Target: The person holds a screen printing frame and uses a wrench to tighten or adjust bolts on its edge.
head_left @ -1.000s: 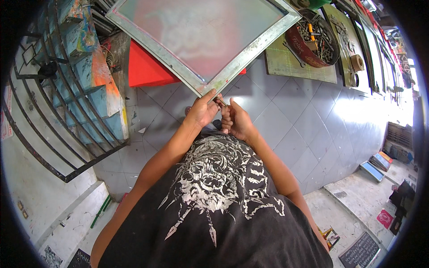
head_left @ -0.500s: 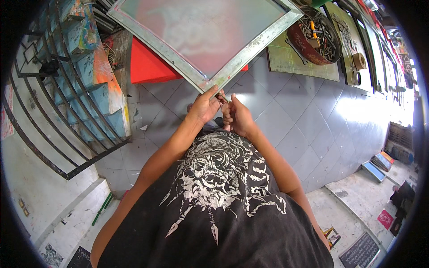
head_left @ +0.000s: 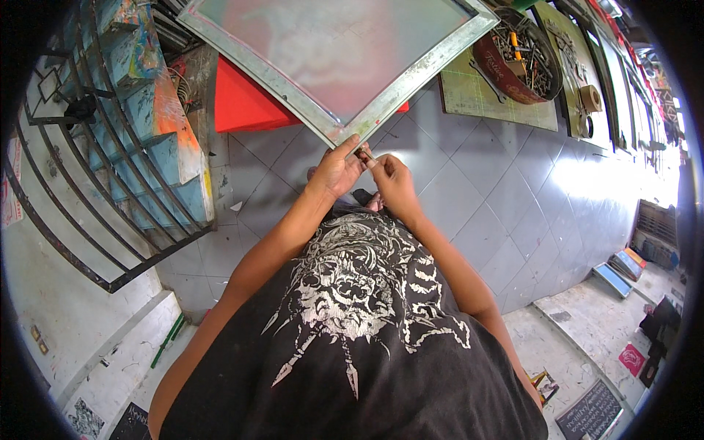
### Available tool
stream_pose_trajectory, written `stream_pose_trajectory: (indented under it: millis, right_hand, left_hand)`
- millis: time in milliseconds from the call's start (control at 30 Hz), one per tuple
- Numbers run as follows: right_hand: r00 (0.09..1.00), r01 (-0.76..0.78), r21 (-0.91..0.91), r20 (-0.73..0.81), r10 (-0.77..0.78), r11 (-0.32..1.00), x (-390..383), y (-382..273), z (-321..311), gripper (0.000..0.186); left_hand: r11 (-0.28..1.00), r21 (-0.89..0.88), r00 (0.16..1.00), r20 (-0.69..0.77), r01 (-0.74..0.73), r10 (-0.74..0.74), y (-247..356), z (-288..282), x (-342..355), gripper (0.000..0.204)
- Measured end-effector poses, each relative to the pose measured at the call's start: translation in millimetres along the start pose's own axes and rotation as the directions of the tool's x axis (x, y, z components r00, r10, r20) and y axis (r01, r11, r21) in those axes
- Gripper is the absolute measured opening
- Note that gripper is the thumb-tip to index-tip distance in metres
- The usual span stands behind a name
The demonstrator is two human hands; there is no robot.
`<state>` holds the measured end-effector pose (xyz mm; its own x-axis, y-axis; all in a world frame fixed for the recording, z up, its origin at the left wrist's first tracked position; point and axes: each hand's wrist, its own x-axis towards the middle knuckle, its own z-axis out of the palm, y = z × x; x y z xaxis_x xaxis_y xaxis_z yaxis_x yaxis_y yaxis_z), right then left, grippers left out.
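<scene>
A screen-printing frame [head_left: 418,78], metal-edged with a cloudy reddish mesh, points one corner toward me at the top centre. My left hand [head_left: 337,171] is closed on that near corner, its thumb on top of the frame and its fingers curled beneath. Close beside it, my right hand [head_left: 396,186] pinches a small, thin metal piece [head_left: 368,157] just under the corner. The piece reaches toward the left fingers; its exact kind is too small to make out.
Under the frame lies a red board [head_left: 246,103]. At the upper right, a round red tin [head_left: 499,71] full of metal hardware stands on a greenish board [head_left: 458,95], with tape rolls [head_left: 589,99] nearby. A black metal railing [head_left: 121,280] and blue steps [head_left: 165,158] are at left.
My right hand has turned, its thumb and fingers now coming over the small metal piece from above. My left hand stays at the frame's corner.
</scene>
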<state>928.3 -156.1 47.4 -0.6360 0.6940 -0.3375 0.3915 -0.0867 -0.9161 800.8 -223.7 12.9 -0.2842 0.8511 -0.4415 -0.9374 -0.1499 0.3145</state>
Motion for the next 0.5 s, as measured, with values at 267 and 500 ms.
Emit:
stream_pose_trajectory:
  millis: [267, 500]
  right_hand:
    - [0.998, -0.054, -0.041, 0.012, 0.055, 0.998, 6.3, 4.4, -0.6, 0.036]
    - [0.961, 0.246, -0.362, -0.026, -0.274, 0.899, -3.0, -8.4, -3.6, 0.026]
  left_hand:
    - [1.000, 0.009, 1.000, -0.027, -0.001, 0.001, -0.2, 2.9, -2.1, 0.031]
    - [0.999, 0.036, 1.000, 0.012, 0.003, -0.003, 1.4, 0.1, -1.6, 0.031]
